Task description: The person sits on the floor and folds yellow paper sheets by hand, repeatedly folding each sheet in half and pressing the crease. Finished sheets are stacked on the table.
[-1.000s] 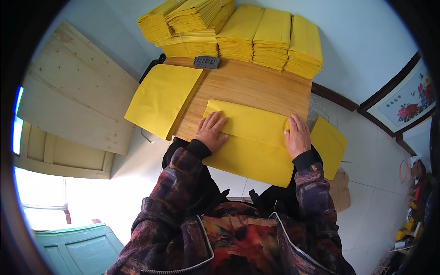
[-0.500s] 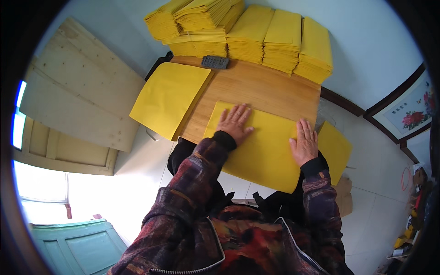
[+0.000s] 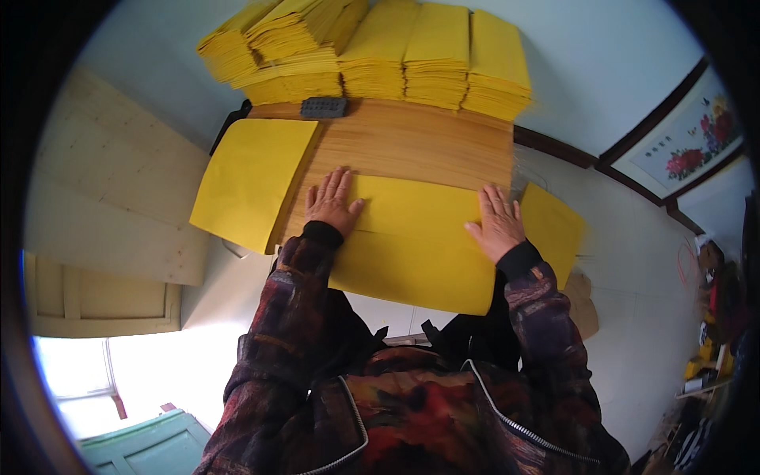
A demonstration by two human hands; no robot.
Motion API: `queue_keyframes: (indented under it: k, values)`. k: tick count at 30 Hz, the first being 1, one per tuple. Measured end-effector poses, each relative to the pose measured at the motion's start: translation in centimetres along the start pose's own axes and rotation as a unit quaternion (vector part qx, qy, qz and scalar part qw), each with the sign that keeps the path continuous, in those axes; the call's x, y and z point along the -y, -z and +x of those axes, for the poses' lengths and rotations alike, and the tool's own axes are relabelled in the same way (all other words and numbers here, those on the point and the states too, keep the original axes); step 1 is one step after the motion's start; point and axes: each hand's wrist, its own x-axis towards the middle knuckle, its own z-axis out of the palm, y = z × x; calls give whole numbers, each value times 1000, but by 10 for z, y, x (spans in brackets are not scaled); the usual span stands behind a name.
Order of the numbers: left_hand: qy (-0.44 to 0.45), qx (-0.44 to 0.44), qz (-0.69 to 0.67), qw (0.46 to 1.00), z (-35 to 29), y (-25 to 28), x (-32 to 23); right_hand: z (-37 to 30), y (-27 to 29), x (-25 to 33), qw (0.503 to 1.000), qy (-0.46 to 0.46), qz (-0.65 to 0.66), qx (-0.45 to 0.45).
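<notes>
A large yellow paper sheet [image 3: 419, 265], with a faint crease across it, lies over the near edge of the wooden table [image 3: 412, 142] and extends toward my lap. My left hand [image 3: 332, 204] rests flat on its left edge, fingers stretched toward the far side. At the opposite edge, my right hand [image 3: 499, 223] lies flat with its fingers extended and thumb out. Neither hand grips anything. To the left, a pile of yellow sheets [image 3: 252, 182] sits at the table's side.
Tall stacks of folded yellow paper [image 3: 435, 43] line the far side by the wall. In front of them sits a dark grey block [image 3: 324, 107]. More yellow paper [image 3: 550, 229] is at the right. Wooden boards [image 3: 119, 174] lean at left; a framed flower picture [image 3: 681, 146] stands at right.
My left hand has slid left across the sheet to its left edge. My right hand stays near the right edge. The whole view has shifted slightly.
</notes>
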Motion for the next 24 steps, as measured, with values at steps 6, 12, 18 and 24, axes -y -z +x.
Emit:
queue_keyframes:
  k: [6, 12, 18, 24]
  values:
    - [5, 2, -2, 1000, 2, -2, 1, 29, -15, 99, 988, 149, -2, -39]
    - [4, 15, 8, 1000, 3, -1, 2, 58, -42, 151, 992, 99, 64, -41]
    - [-18, -30, 18, 999, 1, -8, 5, 27, -33, 92, 997, -30, 46, -46]
    - [-15, -32, -2, 999, 2, -10, 11, -4, -24, 19, 993, -100, 21, -65]
